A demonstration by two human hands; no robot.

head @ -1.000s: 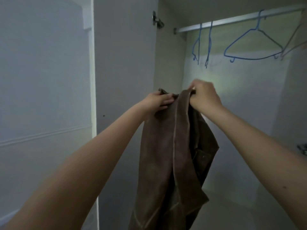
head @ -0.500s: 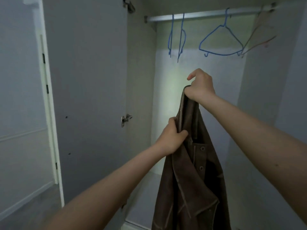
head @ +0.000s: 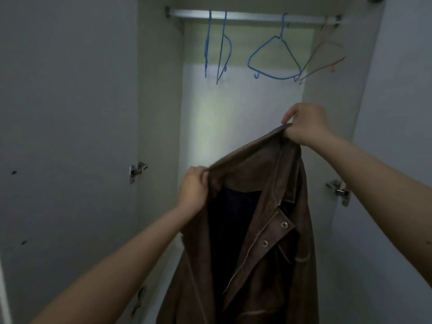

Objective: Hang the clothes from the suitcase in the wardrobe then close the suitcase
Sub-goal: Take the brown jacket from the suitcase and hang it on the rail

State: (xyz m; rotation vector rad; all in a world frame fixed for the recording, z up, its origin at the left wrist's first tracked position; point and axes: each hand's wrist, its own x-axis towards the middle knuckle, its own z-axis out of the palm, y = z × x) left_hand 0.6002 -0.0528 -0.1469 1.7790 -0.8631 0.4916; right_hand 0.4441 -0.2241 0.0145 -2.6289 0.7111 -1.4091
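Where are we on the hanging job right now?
Done: nothing hung that I can see; the hangers on the rail are all bare. In hand: the left hand and right hand grip the brown jacket, spreading it open. Left: hang it. The suitcase is out of view.

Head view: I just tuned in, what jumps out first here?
A brown jacket fills the lower middle, held up open in front of the wardrobe, with the left hand gripping one end of its collar and the right hand pinching the other end higher up. Above, three blue hangers and one pale hanger hang bare on the rail.
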